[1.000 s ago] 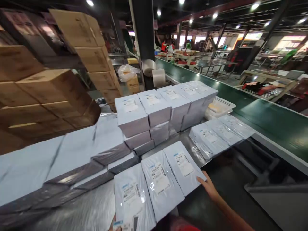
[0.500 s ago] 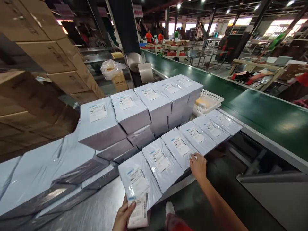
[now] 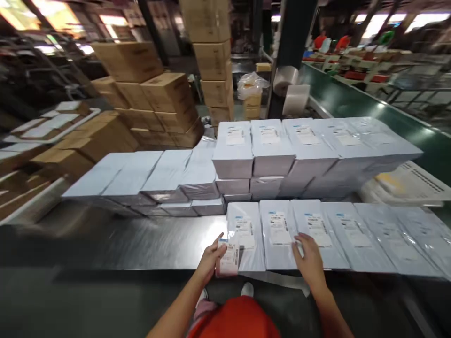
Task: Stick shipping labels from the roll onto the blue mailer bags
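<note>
My left hand [image 3: 212, 257] is closed on a stack of printed labels [image 3: 228, 259], held at the near edge of the leftmost front package [image 3: 249, 251]. My right hand [image 3: 309, 258], fingers bent and apart, rests at the lower part of a labelled white package [image 3: 319, 237] and grips nothing that I can see. Several plastic-wrapped packages lie side by side in this front row, each with a label on top. Behind them stands a higher stack of wrapped packages [image 3: 233, 159], also labelled.
Unlabelled wrapped packages [image 3: 123, 173] line the metal table [image 3: 151, 244] at left. Cardboard boxes [image 3: 169, 98] stand behind. A white basket [image 3: 419, 188] and a green conveyor [image 3: 355, 101] are at right. A dark pillar [image 3: 291, 51] rises behind the stack; people in orange are far off.
The view has swung left, bringing more boxes and packages into sight. My left hand still holds the labels; my right hand remains over the front row.
</note>
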Motion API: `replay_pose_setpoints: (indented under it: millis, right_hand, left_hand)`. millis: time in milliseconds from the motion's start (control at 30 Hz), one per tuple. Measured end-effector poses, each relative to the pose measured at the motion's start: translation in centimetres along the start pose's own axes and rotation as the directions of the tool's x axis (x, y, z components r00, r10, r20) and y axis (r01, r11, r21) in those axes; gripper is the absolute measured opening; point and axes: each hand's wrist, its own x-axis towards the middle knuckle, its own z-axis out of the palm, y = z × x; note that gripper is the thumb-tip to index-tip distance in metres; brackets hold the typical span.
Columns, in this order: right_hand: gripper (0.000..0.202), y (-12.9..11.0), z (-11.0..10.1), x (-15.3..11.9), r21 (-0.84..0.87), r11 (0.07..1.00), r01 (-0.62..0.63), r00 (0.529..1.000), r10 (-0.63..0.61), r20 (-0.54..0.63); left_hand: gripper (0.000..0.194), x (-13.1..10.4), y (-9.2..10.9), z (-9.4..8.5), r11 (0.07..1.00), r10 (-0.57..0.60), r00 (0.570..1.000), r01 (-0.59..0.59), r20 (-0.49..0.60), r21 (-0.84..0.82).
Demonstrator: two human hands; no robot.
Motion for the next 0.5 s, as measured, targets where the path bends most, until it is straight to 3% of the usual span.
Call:
replay_pose_setpoints:
  millis: [133,300,400,500]
  right_hand:
    - [0.027,-8.6,3.6,-0.6,0.328,0.943,0.061,0.969,-0.134,0.206]
    - [0.024,-19.9,6.9,-2.4,0.575,0.817,-0.038,0.89,-0.234,0.391]
    - [0.03,-27.2,7.9,-1.6,0.661,0.75,-0.039,0.866,-0.304,0.396]
    - [0.044,-34.1,8.5,0.6,0.688,0.721,-0.087,0.909,-0.226,0.351]
  left_hand:
    - [0.059,-3.3,2.2,-5.0,0.996,0.092,0.988,-0.091,-0.124,0.017]
    - [0.053,-7.6,6.5,-11.2,0.966,0.235,0.938,-0.198,-0.254,0.165]
    - [0.05,-8.8,9.2,-12.9,0.942,0.281,0.937,-0.228,-0.208,0.246]
    - [0.046,-9.1,11.7,-13.7,0.927,0.301,0.945,-0.258,-0.13,0.272]
